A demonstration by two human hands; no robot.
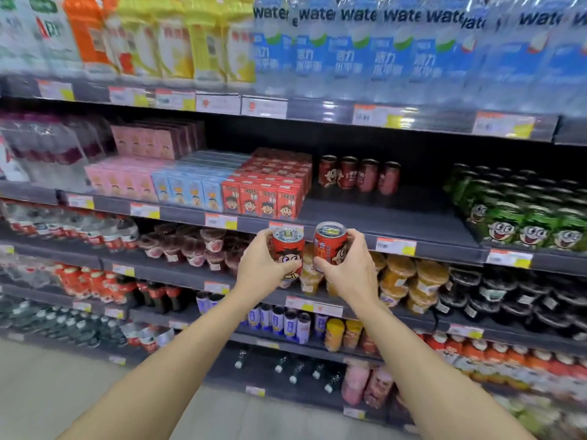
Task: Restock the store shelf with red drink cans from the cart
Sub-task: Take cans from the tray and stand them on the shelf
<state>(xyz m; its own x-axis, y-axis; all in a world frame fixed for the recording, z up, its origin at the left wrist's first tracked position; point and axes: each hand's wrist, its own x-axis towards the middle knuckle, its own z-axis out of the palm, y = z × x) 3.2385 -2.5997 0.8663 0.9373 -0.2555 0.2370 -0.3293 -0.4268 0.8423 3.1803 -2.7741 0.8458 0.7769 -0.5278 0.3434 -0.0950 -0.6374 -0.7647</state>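
Fingers [287, 265] of the left hand [263, 268] and right hand [349, 268] are being wrapped around two upright red drink cans [287, 249], stiff, probably weighty and smooth-sided, being held mid-body just below the half-bare shelf [397, 217] carrying four matching cans [359, 174].

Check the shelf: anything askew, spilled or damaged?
Nothing spilled or damaged. The only oddity is the red-can bay: four cans at the back, bare shelf in front, while neighbouring bays are full. The left hand and right hand each hold an upright red can.
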